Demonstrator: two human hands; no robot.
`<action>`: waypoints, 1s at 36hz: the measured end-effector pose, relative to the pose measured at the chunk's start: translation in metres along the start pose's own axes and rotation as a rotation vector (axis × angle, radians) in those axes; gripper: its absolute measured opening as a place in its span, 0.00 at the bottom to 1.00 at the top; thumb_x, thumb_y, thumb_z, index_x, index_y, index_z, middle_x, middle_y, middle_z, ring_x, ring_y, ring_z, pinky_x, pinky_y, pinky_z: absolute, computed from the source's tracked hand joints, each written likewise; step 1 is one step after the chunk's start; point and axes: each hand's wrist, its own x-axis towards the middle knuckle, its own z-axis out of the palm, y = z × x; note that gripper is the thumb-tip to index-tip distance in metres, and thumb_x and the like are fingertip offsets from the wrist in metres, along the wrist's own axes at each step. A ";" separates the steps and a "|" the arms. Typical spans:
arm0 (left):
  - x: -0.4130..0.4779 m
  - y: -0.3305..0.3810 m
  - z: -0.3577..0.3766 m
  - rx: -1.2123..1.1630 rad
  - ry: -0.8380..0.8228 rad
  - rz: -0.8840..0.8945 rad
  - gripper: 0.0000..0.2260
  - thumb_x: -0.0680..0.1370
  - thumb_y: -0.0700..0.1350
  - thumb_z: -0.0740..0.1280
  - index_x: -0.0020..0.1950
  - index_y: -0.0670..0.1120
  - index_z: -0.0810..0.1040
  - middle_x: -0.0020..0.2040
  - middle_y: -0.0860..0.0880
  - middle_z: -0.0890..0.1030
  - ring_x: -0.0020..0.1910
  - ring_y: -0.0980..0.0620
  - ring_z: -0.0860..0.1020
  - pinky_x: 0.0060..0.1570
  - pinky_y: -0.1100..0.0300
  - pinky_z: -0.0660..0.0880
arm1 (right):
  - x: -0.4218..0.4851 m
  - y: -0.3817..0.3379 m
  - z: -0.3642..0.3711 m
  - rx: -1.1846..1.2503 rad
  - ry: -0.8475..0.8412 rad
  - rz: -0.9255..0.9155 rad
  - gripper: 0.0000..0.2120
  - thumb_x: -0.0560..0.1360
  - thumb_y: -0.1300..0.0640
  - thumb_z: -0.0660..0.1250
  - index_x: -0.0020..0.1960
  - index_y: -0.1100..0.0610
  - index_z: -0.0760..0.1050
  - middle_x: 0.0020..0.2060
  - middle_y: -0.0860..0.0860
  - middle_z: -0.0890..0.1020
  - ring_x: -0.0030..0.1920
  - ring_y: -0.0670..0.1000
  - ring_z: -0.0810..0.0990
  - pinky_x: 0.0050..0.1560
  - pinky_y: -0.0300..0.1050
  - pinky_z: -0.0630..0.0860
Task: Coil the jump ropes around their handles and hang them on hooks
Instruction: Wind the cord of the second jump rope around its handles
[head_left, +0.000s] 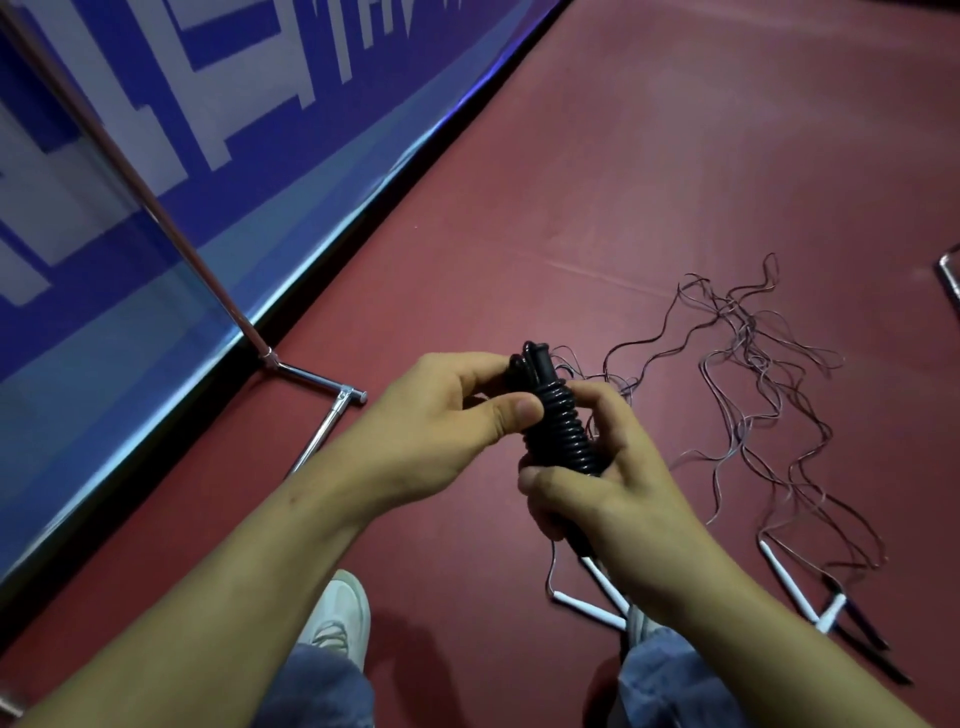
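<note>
While the right hand (613, 483) closes its grip round the lower end of the black coiled jump rope (558, 426), the left hand (447, 415) pinches the upper end between thumb and fingers. Both grips hold the one bundle, in the air above the red floor (623, 156).

The bundle's long axis runs from the right palm, close to the person, up and slightly left, away from the body. Its top end, a small knot of loops, pokes out just beyond the left thumb. That loop end is what a hook would take, and the left hand is the nearer to it.

Left of the bundle lies the chrome foot of a metal rack (311, 378), its pole rising further left; no hook shows, so how far the carry must go cannot be told. Judging by this, the bundle goes leftward, led by its top end.

The cord is thick, round and glossy, rubbery by the look, wound in tight even turns that make a ribbed, spring-like cylinder. It should hold firm in a grip.

Right of the bundle a tangle of thin wiry ropes (753, 374) sprawls in loose waves on the floor. Below and right of it lie slim white handles (788, 580), uncoiled.
</note>
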 end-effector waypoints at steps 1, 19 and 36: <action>0.000 0.000 0.000 -0.023 0.004 0.017 0.07 0.80 0.44 0.70 0.57 0.53 0.83 0.37 0.61 0.81 0.35 0.63 0.75 0.39 0.71 0.70 | 0.000 -0.003 0.001 0.065 -0.018 -0.002 0.23 0.68 0.67 0.71 0.60 0.53 0.72 0.38 0.60 0.77 0.32 0.56 0.71 0.31 0.50 0.68; -0.002 0.003 -0.021 0.020 -0.028 0.084 0.09 0.75 0.44 0.73 0.54 0.47 0.87 0.50 0.49 0.83 0.52 0.44 0.82 0.58 0.50 0.79 | -0.009 -0.018 -0.009 0.522 -0.257 0.222 0.21 0.69 0.65 0.70 0.62 0.57 0.80 0.47 0.57 0.80 0.40 0.64 0.84 0.42 0.57 0.83; -0.002 -0.003 -0.011 -0.039 0.071 0.033 0.13 0.67 0.60 0.74 0.39 0.51 0.81 0.44 0.34 0.80 0.38 0.30 0.76 0.44 0.30 0.75 | -0.007 -0.012 -0.016 0.525 -0.375 0.233 0.19 0.73 0.63 0.73 0.62 0.64 0.78 0.54 0.60 0.81 0.62 0.62 0.80 0.55 0.64 0.79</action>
